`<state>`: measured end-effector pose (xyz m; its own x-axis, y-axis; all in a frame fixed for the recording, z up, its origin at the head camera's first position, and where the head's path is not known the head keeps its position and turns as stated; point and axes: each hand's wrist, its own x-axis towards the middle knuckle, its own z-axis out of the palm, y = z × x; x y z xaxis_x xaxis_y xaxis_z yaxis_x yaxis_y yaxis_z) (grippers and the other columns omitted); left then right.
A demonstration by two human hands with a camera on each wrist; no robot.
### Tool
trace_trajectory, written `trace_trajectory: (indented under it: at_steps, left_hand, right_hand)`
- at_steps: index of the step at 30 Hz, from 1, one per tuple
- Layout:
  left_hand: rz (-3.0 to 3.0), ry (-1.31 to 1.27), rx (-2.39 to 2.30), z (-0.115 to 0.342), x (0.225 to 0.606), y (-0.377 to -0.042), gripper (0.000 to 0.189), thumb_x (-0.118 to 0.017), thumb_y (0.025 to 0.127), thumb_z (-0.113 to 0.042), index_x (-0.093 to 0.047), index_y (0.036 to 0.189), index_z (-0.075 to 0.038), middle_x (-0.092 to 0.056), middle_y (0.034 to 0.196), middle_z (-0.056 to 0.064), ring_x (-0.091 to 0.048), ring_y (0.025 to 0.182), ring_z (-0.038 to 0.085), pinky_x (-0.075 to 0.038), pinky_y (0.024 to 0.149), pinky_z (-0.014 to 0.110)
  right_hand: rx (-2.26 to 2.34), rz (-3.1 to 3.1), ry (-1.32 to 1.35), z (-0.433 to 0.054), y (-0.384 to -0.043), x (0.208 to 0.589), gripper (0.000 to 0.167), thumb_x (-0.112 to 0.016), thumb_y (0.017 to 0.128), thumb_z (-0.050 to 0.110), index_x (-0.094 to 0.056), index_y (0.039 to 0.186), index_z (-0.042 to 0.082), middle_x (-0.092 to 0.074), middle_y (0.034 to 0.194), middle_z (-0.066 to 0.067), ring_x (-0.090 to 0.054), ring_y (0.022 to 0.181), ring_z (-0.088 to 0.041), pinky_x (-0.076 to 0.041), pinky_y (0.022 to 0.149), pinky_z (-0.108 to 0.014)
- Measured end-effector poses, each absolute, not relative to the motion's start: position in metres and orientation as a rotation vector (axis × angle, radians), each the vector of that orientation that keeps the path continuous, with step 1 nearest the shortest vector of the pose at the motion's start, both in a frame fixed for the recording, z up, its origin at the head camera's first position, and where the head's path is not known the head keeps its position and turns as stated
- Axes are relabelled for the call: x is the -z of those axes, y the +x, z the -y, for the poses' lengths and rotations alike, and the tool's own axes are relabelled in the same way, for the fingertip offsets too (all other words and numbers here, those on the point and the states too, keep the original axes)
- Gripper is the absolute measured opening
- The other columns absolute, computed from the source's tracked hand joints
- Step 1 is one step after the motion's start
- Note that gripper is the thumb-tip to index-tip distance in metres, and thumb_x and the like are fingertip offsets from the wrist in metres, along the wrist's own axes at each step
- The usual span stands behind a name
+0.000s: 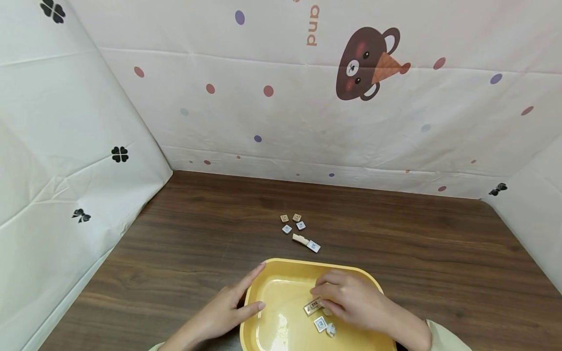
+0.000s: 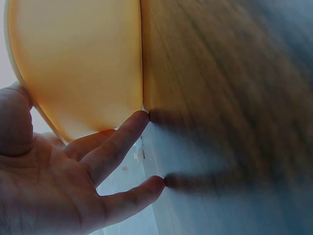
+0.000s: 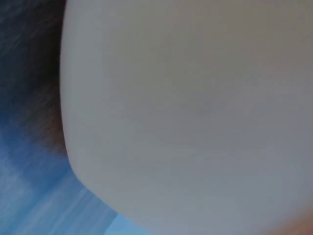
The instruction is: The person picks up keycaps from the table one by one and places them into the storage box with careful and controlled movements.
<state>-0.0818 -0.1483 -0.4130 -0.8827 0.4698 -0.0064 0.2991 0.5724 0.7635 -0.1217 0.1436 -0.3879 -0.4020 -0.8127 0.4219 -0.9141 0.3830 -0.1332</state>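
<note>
My left hand (image 1: 226, 312) is at the left side of a yellow tray (image 1: 298, 263), thumb over the rim and fingers spread along the outside. In the left wrist view, this hand's fingertips (image 2: 142, 116) reach down beside the tray's outer wall. Inside the tray, my right hand (image 1: 349, 298) has bent fingers and holds one end of a small tan lettered block (image 1: 312, 306) between thumb and forefinger. A pale piece (image 1: 327, 311) peeks out under the thumb. Close by lie a square white-and-blue block (image 1: 320, 324) and a small whitish piece (image 1: 331, 330).
Beyond the tray, on the dark wooden table (image 1: 197, 234), sit several small square blocks (image 1: 287, 229). A white-and-blue rectangular block (image 1: 313, 246) lies end to end with a cream piece (image 1: 300, 239). White printed sheeting (image 1: 285, 117) surrounds the table. A blurred pale surface fills the right wrist view.
</note>
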Motion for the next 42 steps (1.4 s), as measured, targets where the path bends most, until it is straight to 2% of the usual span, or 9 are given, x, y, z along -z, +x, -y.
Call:
trace_trajectory:
  at_steps: [5, 13, 15, 18, 29, 31, 34, 38, 42]
  left_hand:
    - [-2.605, 0.636, -1.190, 0.148, 0.413, -0.082, 0.066, -0.053, 0.090, -0.043, -0.020, 0.146, -0.029, -0.059, 0.116, 0.009, -0.056, 0.093, 0.011, -0.046, 0.081, 0.035]
    - [-2.610, 0.626, -1.186, 0.148, 0.412, -0.081, 0.066, -0.053, 0.089, -0.044, -0.021, 0.146, -0.029, -0.057, 0.119, 0.010, -0.056, 0.096, 0.012, -0.045, 0.082, 0.036]
    - [-2.610, 0.627, -1.186, 0.148, 0.412, -0.081, 0.066, -0.053, 0.089, -0.044, -0.021, 0.146, -0.029, -0.058, 0.119, 0.009, -0.056, 0.095, 0.011, -0.045, 0.082, 0.035]
    - [-2.606, 0.627, -1.190, 0.148, 0.411, -0.081, 0.066, -0.053, 0.089, -0.044, -0.021, 0.146, -0.029, -0.059, 0.116, 0.009, -0.056, 0.093, 0.011, -0.045, 0.081, 0.035]
    - [-2.579, 0.622, -1.207, 0.148, 0.411, -0.081, 0.067, -0.053, 0.089, -0.044, -0.021, 0.146, -0.028, -0.059, 0.116, 0.008, -0.056, 0.093, 0.011, -0.045, 0.081, 0.033]
    - [-2.577, 0.619, -1.208, 0.148, 0.411, -0.081, 0.067, -0.053, 0.089, -0.044, -0.021, 0.146, -0.029, -0.059, 0.116, 0.008, -0.056, 0.093, 0.011, -0.045, 0.081, 0.033]
    - [-2.579, 0.616, -1.209, 0.149, 0.411, -0.081, 0.067, -0.053, 0.089, -0.044, -0.021, 0.146, -0.029, -0.059, 0.115, 0.008, -0.056, 0.092, 0.010, -0.045, 0.080, 0.033]
    - [-2.581, 0.617, -1.213, 0.149, 0.411, -0.081, 0.067, -0.053, 0.089, -0.044, -0.021, 0.146, -0.029, -0.060, 0.114, 0.008, -0.056, 0.091, 0.009, -0.045, 0.080, 0.032]
    - [-2.588, 0.621, -1.211, 0.148, 0.411, -0.081, 0.066, -0.053, 0.089, -0.043, -0.021, 0.146, -0.028, -0.060, 0.114, 0.008, -0.056, 0.092, 0.010, -0.045, 0.081, 0.033]
  right_hand:
    - [-0.409, 2.246, 1.497, -0.144, -0.122, 0.390, 0.030, -0.075, 0.066, 0.012, -0.069, 0.095, 0.011, -0.061, 0.097, -0.001, -0.058, 0.093, -0.016, -0.046, 0.079, -0.028]
    - [-0.239, 2.329, 1.411, -0.148, -0.120, 0.390, 0.042, -0.072, 0.071, 0.024, -0.064, 0.111, 0.011, -0.056, 0.119, -0.007, -0.048, 0.116, -0.029, -0.042, 0.088, -0.044]
    - [-0.216, 2.344, 1.400, -0.148, -0.121, 0.391, 0.044, -0.070, 0.073, 0.025, -0.063, 0.114, 0.011, -0.054, 0.122, -0.007, -0.046, 0.118, -0.030, -0.036, 0.096, -0.042]
    - [-0.187, 2.370, 1.382, -0.149, -0.121, 0.392, 0.047, -0.068, 0.077, 0.028, -0.059, 0.120, 0.011, -0.052, 0.126, -0.008, -0.044, 0.120, -0.031, -0.017, 0.108, -0.036]
    - [-0.164, 2.453, 1.325, -0.150, -0.128, 0.397, 0.051, -0.065, 0.080, 0.032, -0.055, 0.126, 0.011, -0.048, 0.132, -0.011, -0.038, 0.125, -0.032, 0.004, 0.109, -0.030]
    - [-0.166, 2.475, 1.310, -0.150, -0.130, 0.398, 0.051, -0.065, 0.081, 0.032, -0.055, 0.126, 0.011, -0.047, 0.133, -0.011, -0.037, 0.126, -0.032, 0.003, 0.109, -0.031]
    - [-0.161, 2.507, 1.296, -0.150, -0.133, 0.399, 0.050, -0.063, 0.083, 0.034, -0.053, 0.128, 0.013, -0.046, 0.135, -0.011, -0.035, 0.128, -0.031, -0.010, 0.109, -0.040]
    - [-0.154, 2.535, 1.294, -0.150, -0.137, 0.399, 0.050, -0.061, 0.084, 0.034, -0.053, 0.128, 0.013, -0.045, 0.135, -0.012, -0.033, 0.129, -0.032, -0.027, 0.099, -0.051]
    - [-0.161, 2.565, 1.284, -0.149, -0.141, 0.399, 0.050, -0.059, 0.086, 0.034, -0.051, 0.130, 0.012, -0.042, 0.137, -0.012, -0.030, 0.130, -0.033, -0.026, 0.099, -0.053]
